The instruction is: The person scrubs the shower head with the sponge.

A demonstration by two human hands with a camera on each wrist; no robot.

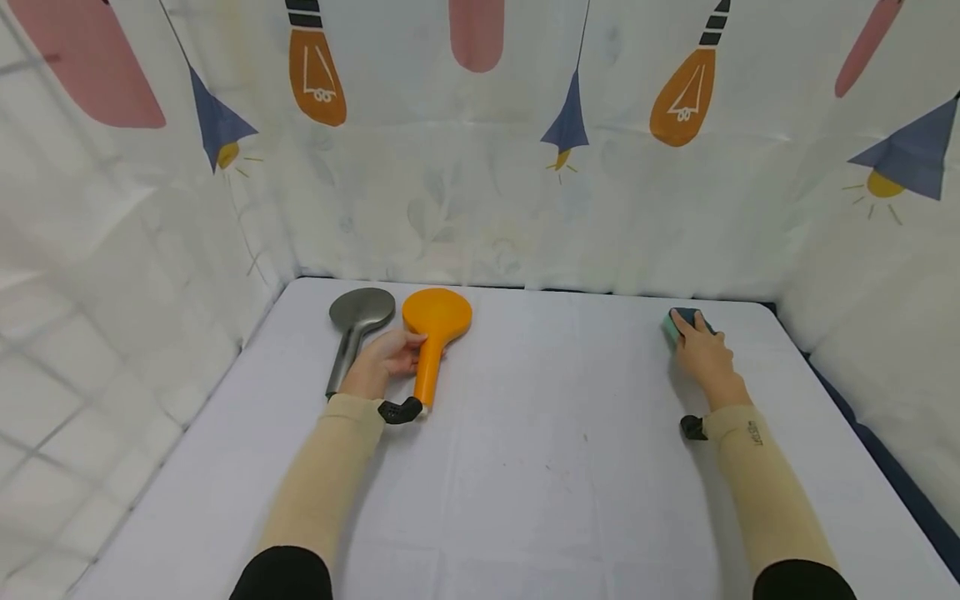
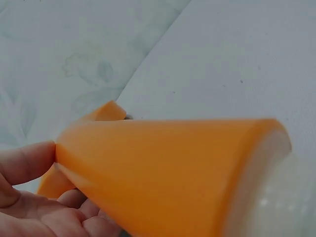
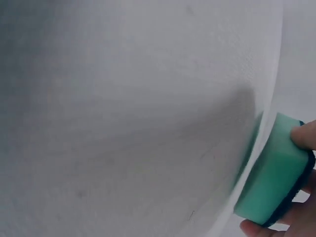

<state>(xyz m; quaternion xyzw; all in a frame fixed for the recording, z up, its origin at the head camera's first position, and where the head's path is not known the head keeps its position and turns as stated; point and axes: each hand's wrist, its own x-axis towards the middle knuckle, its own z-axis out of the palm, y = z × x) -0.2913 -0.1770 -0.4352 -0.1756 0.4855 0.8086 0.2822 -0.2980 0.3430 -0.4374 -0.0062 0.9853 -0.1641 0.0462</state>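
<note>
In the head view my left hand (image 1: 386, 362) grips an orange shower head (image 1: 437, 312) near its neck, thumb over the handle. Close up in the left wrist view, the orange handle (image 2: 163, 168) fills the middle and ends in a whitish, translucent piece (image 2: 269, 202). A grey shower head (image 1: 362, 308) lies just left of it, partly behind my left hand and forearm. Far to the right, my right hand (image 1: 705, 358) holds a sponge (image 3: 274, 173), green with a dark scouring layer, between thumb and fingers near the table's back edge.
A white-covered table (image 1: 547, 500) spreads between the hands, with a few tiny specks on it. Behind it hangs a pale curtain (image 1: 480, 200) printed with lamps and bulbs. Similar white sheeting stands at the left and right sides.
</note>
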